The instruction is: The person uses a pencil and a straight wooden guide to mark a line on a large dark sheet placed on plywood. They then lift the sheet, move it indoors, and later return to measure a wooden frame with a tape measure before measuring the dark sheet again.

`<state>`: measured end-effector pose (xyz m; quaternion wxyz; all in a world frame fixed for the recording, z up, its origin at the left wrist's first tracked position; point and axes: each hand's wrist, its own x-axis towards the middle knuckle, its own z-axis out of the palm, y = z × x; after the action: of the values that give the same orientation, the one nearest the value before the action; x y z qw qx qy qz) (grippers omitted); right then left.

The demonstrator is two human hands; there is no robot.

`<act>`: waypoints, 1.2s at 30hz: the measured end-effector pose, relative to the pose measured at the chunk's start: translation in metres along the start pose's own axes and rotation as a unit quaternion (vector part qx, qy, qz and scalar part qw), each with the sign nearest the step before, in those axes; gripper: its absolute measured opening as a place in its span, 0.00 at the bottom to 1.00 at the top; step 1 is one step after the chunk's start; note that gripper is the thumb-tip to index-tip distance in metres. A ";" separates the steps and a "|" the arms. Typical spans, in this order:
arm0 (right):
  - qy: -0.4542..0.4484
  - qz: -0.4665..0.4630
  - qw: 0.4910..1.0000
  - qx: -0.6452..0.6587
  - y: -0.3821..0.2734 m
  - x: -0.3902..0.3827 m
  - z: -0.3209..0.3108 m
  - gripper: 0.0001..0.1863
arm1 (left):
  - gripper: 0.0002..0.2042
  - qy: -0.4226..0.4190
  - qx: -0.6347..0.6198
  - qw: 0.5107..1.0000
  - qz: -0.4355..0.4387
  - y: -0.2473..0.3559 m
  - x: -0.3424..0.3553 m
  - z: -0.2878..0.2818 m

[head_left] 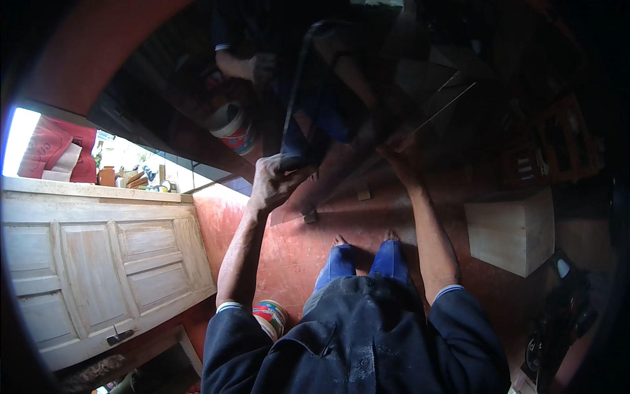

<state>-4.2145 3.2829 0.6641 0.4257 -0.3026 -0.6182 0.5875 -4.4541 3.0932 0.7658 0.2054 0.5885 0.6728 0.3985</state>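
A large glossy black panel [367, 79] fills the upper view, mirroring my arms, my legs and a bucket. My left hand [279, 180] is closed on its lower edge, thumb across toward the middle. Farther right, my right hand [400, 161] also grips the panel, its fingertips dim against the dark surface. Below the panel, two small blocks, one grey [310, 217] and one pale [364, 196], lie on the red floor, beyond my bare feet.
A weathered white panelled door [92, 262] lies sideways at left, below a ledge [92, 188] holding red sacking and odd items. A colourful bucket [269, 315] stands by my left elbow. At right are a pale wooden box [505, 233] and dark clutter [558, 328].
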 end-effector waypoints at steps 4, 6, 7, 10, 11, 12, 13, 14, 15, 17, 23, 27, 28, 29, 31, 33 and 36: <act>0.043 -0.015 0.996 0.075 0.033 -0.004 -0.046 0.50 | 0.05 -0.023 0.006 0.999 0.034 0.013 0.020 0.042; 0.043 0.004 0.997 0.068 0.061 -0.004 -0.077 0.51 | 0.04 -0.044 0.003 0.998 0.040 0.018 0.034 0.065; 0.046 0.006 0.997 0.068 0.078 -0.004 -0.089 0.51 | 0.03 -0.039 0.016 0.998 0.056 0.020 0.039 0.079; 0.022 0.176 0.983 -0.054 0.120 -0.001 -0.132 0.53 | 0.02 -0.038 0.045 0.990 0.131 0.022 0.056 0.115; 0.017 0.145 0.975 -0.167 0.127 -0.003 -0.152 0.53 | 0.03 -0.027 0.080 0.978 0.190 0.025 0.067 0.130; 0.041 0.133 0.976 -0.170 0.135 -0.006 -0.163 0.52 | 0.03 -0.015 0.058 0.975 0.213 0.029 0.075 0.148; 0.069 0.114 0.987 -0.088 0.138 -0.011 -0.172 0.52 | 0.06 -0.028 0.117 0.960 0.253 0.034 0.086 0.163; 0.061 0.118 0.981 0.144 0.139 -0.012 -0.183 0.51 | 0.06 -0.039 0.146 0.953 0.261 0.040 0.092 0.178; 0.086 0.115 0.979 0.143 0.139 -0.015 -0.197 0.50 | 0.04 -0.065 0.112 0.968 0.213 0.045 0.096 0.195; 0.099 0.098 0.978 0.154 0.139 -0.017 -0.218 0.50 | 0.04 -0.097 0.086 0.982 0.140 0.053 0.109 0.230; 0.163 0.186 0.948 0.198 0.175 -0.027 -0.284 0.52 | 0.09 -0.158 0.099 0.978 0.097 0.059 0.154 0.317; 0.181 0.159 0.952 0.188 0.218 -0.031 -0.323 0.46 | 0.11 -0.151 0.070 0.980 0.107 0.062 0.175 0.374; 0.171 0.134 0.953 0.212 0.226 -0.033 -0.331 0.45 | 0.11 -0.159 0.081 0.978 0.108 0.061 0.179 0.386; 0.172 0.139 0.947 0.232 0.234 -0.034 -0.340 0.45 | 0.11 -0.167 0.094 0.975 0.108 0.059 0.184 0.398; 0.164 0.143 0.948 0.231 0.248 -0.030 -0.358 0.41 | 0.11 -0.178 0.112 0.972 0.103 0.055 0.195 0.424; 0.145 0.129 0.956 0.219 0.260 -0.025 -0.367 0.39 | 0.11 -0.173 0.106 0.974 0.103 0.049 0.201 0.440; 0.165 0.144 0.942 0.253 0.279 -0.019 -0.382 0.35 | 0.11 -0.182 0.122 0.970 0.108 0.040 0.216 0.472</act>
<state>-3.9046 3.4810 0.3661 0.4946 -0.3635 -0.3203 0.7215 -4.1249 3.4385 0.5563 0.2070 0.7411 0.5998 0.2195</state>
